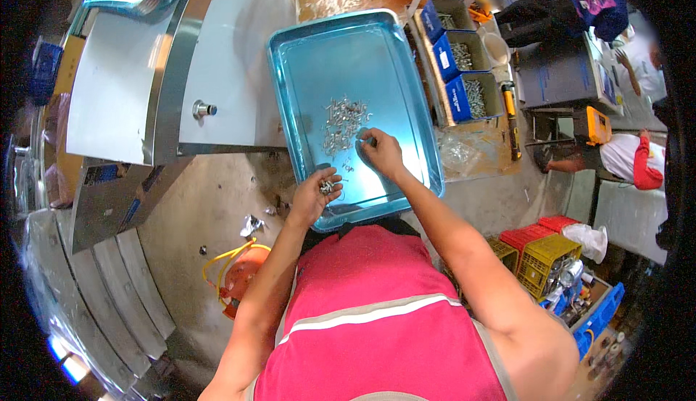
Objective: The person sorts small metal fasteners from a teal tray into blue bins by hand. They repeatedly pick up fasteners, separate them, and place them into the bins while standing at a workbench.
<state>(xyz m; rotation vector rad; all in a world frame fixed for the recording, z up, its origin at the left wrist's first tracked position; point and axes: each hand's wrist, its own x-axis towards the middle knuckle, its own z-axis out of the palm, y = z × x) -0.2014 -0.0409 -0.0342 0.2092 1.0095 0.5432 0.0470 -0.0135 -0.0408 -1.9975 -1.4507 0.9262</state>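
Observation:
A shallow blue tray (348, 60) with a raised rim lies in front of me. Small metal screws (339, 140) are heaped loosely near its middle, and a few lie scattered toward me. My left hand (313, 199) is turned palm up over the tray's near left edge, fingers curled around a small handful of screws (327, 186). Just right of the heap, my right hand (382, 154) reaches down with thumb and fingertips pinched together. Whatever sits between those fingertips is too small to make out.
Blue bins (464, 96) of screws stand right of the tray, beside a yellow and black tool (512, 122). A steel cabinet (232, 60) is at left, an orange coiled-cord object (243, 278) on the floor. Yellow crates (547, 263) and several people are at right.

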